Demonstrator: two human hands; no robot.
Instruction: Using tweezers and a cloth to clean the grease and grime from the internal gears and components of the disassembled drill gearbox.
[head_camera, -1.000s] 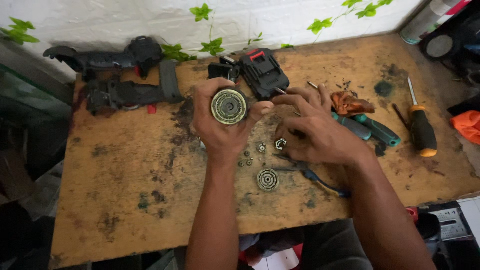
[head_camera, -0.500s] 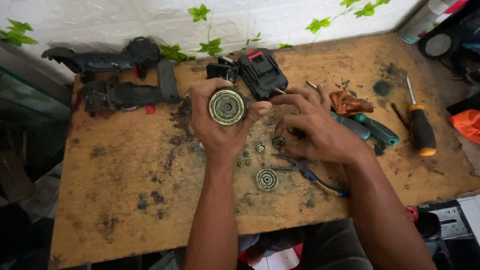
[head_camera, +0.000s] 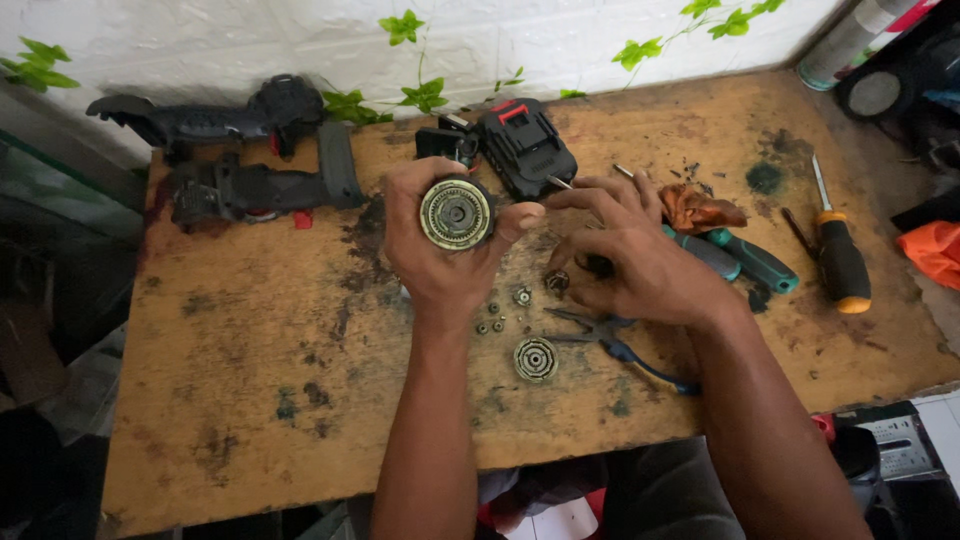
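Note:
My left hand (head_camera: 432, 262) holds a round greasy gear housing (head_camera: 456, 213) upright above the wooden bench (head_camera: 260, 400), its open face toward me. My right hand (head_camera: 630, 255) rests low on the bench to the right, fingers curled over small metal parts (head_camera: 556, 282); whether it grips one I cannot tell. Loose small gears (head_camera: 496, 322) and a round ring gear (head_camera: 535, 359) lie below the hands. Blue-handled pliers (head_camera: 610, 345) lie under my right wrist.
Black tool casing halves (head_camera: 250, 185) lie at the back left, a black battery pack (head_camera: 525, 150) behind the hands. Green-handled tools (head_camera: 745, 260), a rust-coloured rag (head_camera: 700, 210) and an orange-black screwdriver (head_camera: 840, 260) sit at the right. A white wall with ivy runs behind.
My right hand has shifted slightly over the small parts. The left hand keeps the gear housing in the same place.

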